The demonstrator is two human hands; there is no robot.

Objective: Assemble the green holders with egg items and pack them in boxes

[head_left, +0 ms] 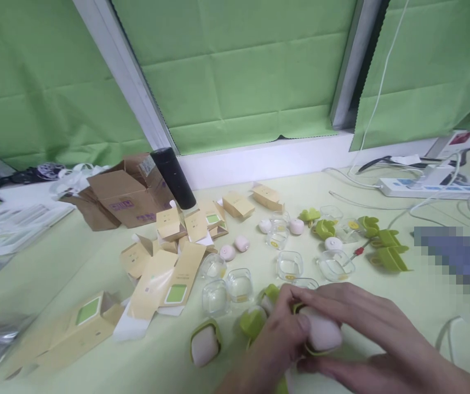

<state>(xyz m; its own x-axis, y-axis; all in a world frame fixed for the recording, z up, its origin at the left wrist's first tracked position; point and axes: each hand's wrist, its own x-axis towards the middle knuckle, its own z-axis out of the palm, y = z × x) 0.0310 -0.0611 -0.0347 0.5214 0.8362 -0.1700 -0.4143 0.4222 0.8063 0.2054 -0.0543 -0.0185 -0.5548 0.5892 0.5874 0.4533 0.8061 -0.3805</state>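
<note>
My left hand (274,342) and my right hand (366,317) are closed together around a pale pink rounded case (321,328), which looks like an earbud case. A green cover lies around the case, and its rim shows below and behind it. My left thumb presses on the case's left end, while my right fingers stretch across its top. Left of my hands lies a similar pink case in a green cover (204,345). More green covers (253,322) sit right beside my left hand, partly hidden by it.
Several clear plastic boxes (239,284), small pink cases (242,243) and green covers (389,257) are spread beyond my hands. Opened cardboard packaging (153,284) is piled on the left. A brown carton (136,191), a black cylinder (173,178) and a power strip (432,187) stand further back.
</note>
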